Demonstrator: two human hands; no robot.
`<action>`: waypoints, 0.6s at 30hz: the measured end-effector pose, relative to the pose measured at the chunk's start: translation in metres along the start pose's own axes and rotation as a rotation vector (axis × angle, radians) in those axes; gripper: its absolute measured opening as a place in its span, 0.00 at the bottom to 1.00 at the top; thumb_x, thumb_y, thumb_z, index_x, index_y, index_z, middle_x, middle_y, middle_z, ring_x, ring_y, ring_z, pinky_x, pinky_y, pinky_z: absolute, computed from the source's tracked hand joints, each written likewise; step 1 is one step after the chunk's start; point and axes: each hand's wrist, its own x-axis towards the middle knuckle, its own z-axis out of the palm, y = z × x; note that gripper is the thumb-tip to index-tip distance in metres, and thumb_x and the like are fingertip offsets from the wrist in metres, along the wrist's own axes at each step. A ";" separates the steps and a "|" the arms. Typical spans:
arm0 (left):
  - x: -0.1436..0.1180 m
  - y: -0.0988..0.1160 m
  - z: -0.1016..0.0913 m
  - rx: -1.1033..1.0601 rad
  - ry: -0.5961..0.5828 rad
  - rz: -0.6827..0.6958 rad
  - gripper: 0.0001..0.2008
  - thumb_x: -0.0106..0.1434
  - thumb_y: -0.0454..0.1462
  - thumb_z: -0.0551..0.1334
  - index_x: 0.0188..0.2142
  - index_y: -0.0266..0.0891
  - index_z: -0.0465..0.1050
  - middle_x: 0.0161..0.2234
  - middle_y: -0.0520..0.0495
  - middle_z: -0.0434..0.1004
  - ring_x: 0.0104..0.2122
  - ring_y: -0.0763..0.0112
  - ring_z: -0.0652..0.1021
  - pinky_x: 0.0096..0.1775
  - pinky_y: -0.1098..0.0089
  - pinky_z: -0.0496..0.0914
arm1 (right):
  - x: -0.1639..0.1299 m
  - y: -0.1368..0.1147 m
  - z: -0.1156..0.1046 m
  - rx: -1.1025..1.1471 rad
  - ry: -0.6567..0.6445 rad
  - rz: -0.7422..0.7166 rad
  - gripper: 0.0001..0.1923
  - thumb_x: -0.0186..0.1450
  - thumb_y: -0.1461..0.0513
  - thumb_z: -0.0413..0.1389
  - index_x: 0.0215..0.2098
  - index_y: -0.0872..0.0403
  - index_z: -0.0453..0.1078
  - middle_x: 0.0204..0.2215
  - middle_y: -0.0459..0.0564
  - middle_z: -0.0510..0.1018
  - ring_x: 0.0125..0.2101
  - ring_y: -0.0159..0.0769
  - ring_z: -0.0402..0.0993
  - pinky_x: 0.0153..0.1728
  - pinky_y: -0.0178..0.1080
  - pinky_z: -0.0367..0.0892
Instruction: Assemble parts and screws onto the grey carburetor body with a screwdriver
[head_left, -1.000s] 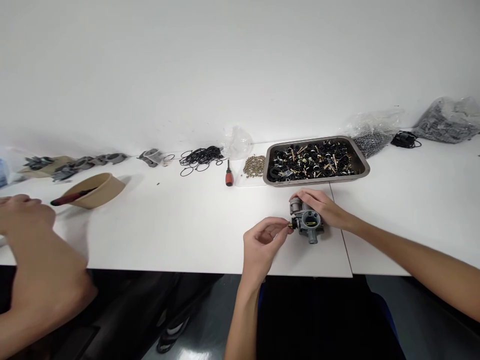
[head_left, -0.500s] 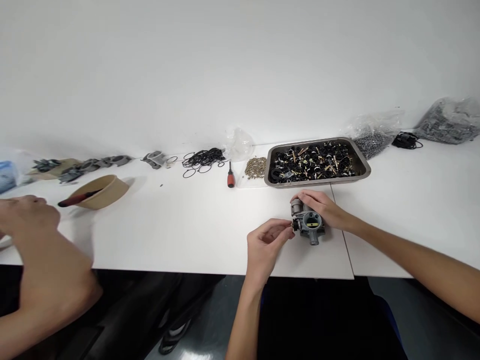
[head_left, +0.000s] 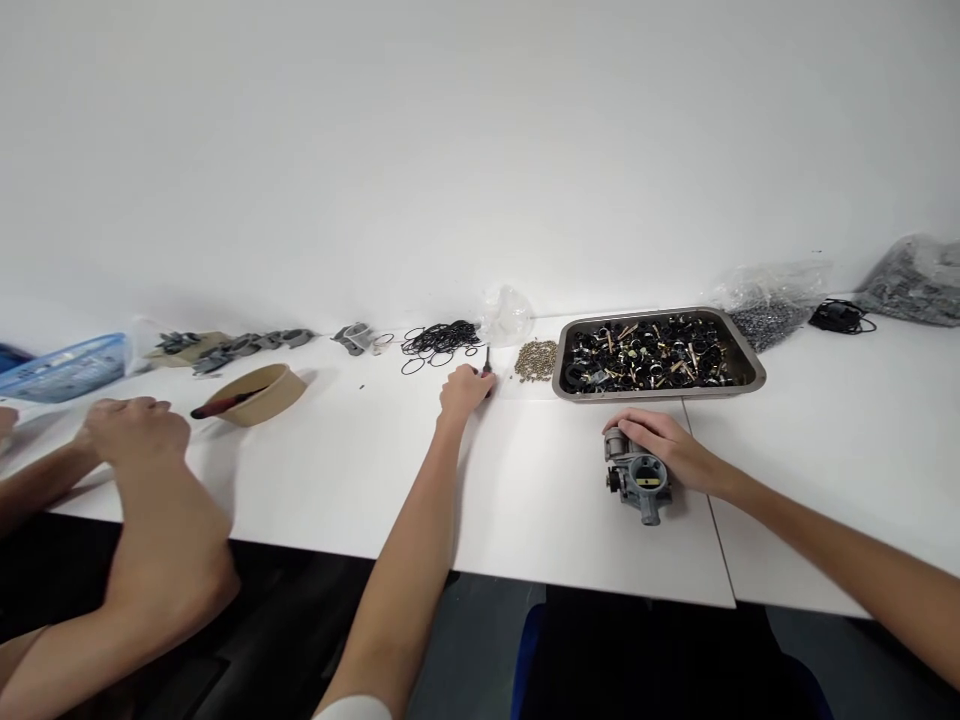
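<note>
My left hand (head_left: 463, 390) reaches far out over the table, its fingers closed round the red handle of a screwdriver (head_left: 488, 366). The shaft points away toward the wall, and much of the handle is hidden by the fingers. My right hand (head_left: 667, 445) is wrapped over the top of a grey metal carburetor (head_left: 646, 486) and holds it on the white table. The carburetor's round bore with a brass-coloured strip faces up toward me. On its left side sits a small black part (head_left: 613, 480).
A metal tray (head_left: 660, 396) of mixed small parts stands behind the carburetor. Brass pieces (head_left: 535, 360), black rubber rings (head_left: 442, 338) and plastic bags (head_left: 772, 300) lie along the wall. At left, a co-worker's hands (head_left: 142, 430) are near a tan bowl (head_left: 274, 400).
My left hand has left the carburetor's side and moved forward and left onto the screwdriver. My right hand stays on the carburetor. The view has shifted left and up.
</note>
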 end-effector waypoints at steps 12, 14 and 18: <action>0.003 -0.027 -0.018 -1.028 0.488 0.071 0.10 0.56 0.41 0.65 0.29 0.37 0.69 0.25 0.50 0.72 0.18 0.75 0.71 0.21 0.71 0.72 | -0.001 0.000 -0.001 -0.012 -0.004 0.035 0.22 0.72 0.45 0.51 0.45 0.52 0.75 0.37 0.51 0.78 0.36 0.39 0.73 0.38 0.41 0.66; -0.001 -0.022 -0.021 -1.139 0.581 0.122 0.13 0.61 0.45 0.62 0.30 0.39 0.65 0.26 0.52 0.70 0.17 0.76 0.71 0.20 0.70 0.73 | -0.001 0.000 -0.001 -0.012 -0.006 0.042 0.21 0.71 0.45 0.51 0.45 0.52 0.75 0.37 0.50 0.78 0.36 0.38 0.73 0.37 0.40 0.66; -0.010 -0.013 -0.022 -1.133 0.587 0.183 0.17 0.65 0.50 0.60 0.31 0.41 0.61 0.26 0.54 0.66 0.17 0.76 0.71 0.19 0.70 0.72 | 0.000 0.001 -0.003 -0.026 -0.005 0.047 0.20 0.72 0.46 0.51 0.45 0.51 0.75 0.37 0.50 0.78 0.36 0.38 0.73 0.37 0.40 0.67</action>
